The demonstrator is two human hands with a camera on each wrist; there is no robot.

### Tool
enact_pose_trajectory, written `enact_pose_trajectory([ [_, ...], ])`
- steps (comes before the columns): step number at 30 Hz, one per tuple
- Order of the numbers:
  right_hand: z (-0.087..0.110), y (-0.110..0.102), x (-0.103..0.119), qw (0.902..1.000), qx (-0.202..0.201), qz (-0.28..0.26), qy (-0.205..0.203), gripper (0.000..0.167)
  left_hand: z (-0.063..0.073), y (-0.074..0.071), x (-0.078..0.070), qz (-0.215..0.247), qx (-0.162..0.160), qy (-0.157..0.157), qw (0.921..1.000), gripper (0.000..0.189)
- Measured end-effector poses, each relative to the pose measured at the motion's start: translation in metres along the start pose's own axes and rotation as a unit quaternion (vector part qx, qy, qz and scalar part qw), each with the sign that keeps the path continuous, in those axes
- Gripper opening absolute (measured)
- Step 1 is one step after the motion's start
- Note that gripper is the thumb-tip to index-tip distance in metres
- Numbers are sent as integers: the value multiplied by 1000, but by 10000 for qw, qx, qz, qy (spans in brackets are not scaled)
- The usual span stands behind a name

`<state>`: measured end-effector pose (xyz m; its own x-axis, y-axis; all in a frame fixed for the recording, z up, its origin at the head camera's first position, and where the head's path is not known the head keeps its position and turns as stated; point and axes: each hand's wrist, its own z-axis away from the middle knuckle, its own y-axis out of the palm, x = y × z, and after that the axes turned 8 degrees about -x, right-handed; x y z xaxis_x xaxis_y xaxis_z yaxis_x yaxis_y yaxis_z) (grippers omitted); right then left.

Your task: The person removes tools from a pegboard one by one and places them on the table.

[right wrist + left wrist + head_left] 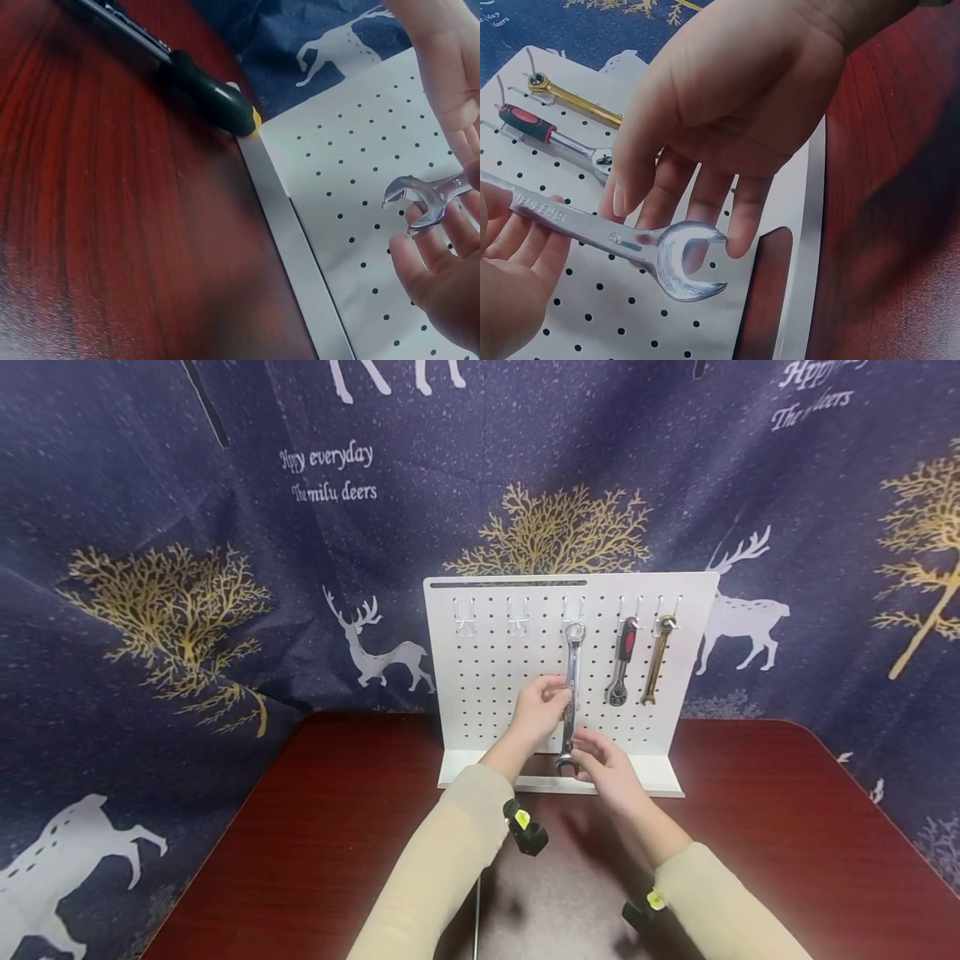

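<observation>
A silver combination wrench (pixel 572 693) stands nearly upright before the white pegboard (pixel 495 693), its ring end up by a middle hook (pixel 573 608). Whether the ring is over that hook, I cannot tell. My left hand (pixel 538 710) pinches the shank about halfway down, thumb in front. Around the open-ended head, my right hand (pixel 609 774) has its fingers loosely straight. In the left wrist view those fingertips (pixel 739 240) reach behind the wrench's open end (pixel 679 262), touching or very close to it.
A red-and-black handled ratchet (pixel 622 660) and a gold wrench (pixel 657 660) hang at the board's right. More hooks (pixel 518 618) stick out on the left. A dark-green-handled screwdriver (pixel 214 101) lies on the red-brown table (pixel 345 827) against the board's base.
</observation>
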<state>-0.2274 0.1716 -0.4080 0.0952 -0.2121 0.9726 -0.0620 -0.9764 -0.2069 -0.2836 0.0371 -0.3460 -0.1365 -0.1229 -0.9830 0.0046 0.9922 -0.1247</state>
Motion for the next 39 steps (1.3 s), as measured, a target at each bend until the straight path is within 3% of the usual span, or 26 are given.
enact_pose_trajectory([
  [8,8,-1,3,9999,10,-93,72,41,5,-3,0,128,124,37,9998,27],
  [22,18,-3,14,9986,106,-393,-342,34,12,-4,-6,403,277,108,9987,25],
  [39,26,-6,21,9983,-16,25,-579,30,23,-8,-10,686,395,133,9968,24],
])
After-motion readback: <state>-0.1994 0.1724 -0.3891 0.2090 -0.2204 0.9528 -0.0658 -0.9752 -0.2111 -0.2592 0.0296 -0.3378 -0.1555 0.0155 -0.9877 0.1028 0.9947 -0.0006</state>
